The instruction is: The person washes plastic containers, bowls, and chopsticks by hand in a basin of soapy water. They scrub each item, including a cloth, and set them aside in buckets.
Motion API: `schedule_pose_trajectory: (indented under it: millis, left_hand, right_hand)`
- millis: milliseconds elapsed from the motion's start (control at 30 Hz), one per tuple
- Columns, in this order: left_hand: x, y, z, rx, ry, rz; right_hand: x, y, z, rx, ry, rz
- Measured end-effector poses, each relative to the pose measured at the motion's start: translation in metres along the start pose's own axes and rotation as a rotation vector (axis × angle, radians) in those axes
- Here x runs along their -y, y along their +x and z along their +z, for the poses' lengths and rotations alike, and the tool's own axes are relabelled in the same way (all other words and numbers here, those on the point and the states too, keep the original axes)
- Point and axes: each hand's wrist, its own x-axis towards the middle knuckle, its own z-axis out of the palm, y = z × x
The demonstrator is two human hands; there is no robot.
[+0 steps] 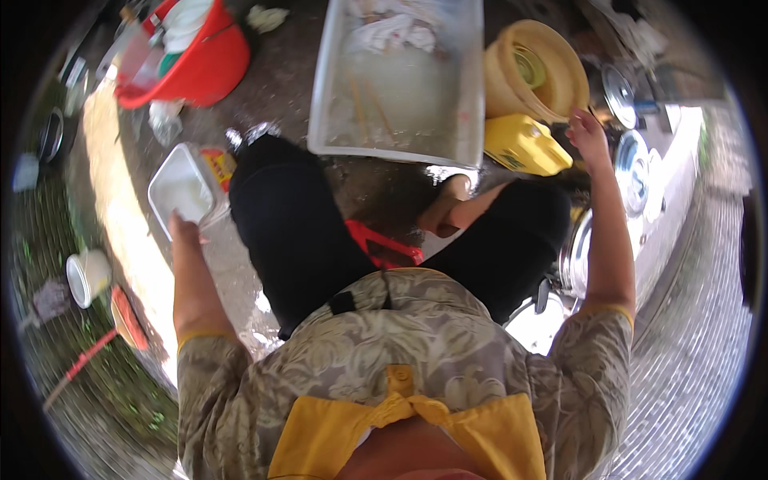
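My left hand (187,228) grips the near rim of a translucent white plastic tub (183,186), its thumb over the edge. The tub is tilted beside my left knee, and most of the fingers are hidden beneath it. My right hand (586,137), fingers curled, is at the near side of a tan plastic bucket (498,78), just above a yellow plastic jug (522,144). Whether those fingers hold anything is not clear. Between the two sides, a large translucent plastic basin (317,108) contains cloudy water, wet white cloth (393,33) and two thin sticks (358,105).
A red plastic bucket (222,72) full of items stands at the far left. Several metal pots and lids (631,171) line the right. A red plastic stool (390,249) shows between my legs. At left are a white bucket (89,277) and a red-handled tool (84,360).
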Motion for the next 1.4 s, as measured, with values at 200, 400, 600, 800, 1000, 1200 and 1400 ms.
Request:
schedule_pose_trajectory:
  millis: [200,400,600,800,1000,1200,1400]
  left_hand:
    - [-0.161,-0.162,0.141,0.086,-0.328,0.51]
    - [-0.1,-0.325,0.35,1.186,0.128,0.264]
    - [0.057,-0.377,0.485,1.107,0.276,-0.393]
    - [0.131,-0.407,0.519,0.964,0.365,-0.498]
    - [0.148,-0.405,0.547,1.125,0.139,-0.629]
    - [0.155,-0.407,0.556,1.099,0.176,-0.648]
    - [0.16,-0.399,0.553,1.146,0.181,-0.696]
  right_hand:
    - [-0.094,0.028,0.016,0.105,-0.488,-0.206]
    - [-0.125,0.035,0.055,0.032,-0.882,-0.167]
    - [-0.123,0.037,0.045,0.283,-0.871,-0.275]
    - [-0.139,0.034,0.034,0.293,-0.798,-0.478]
    - [-0.094,0.042,0.089,-0.074,-0.097,-0.59]
    - [-0.1,0.038,0.093,-0.088,-0.236,-0.435]
    - [-0.095,0.042,0.097,0.076,-0.394,-0.311]
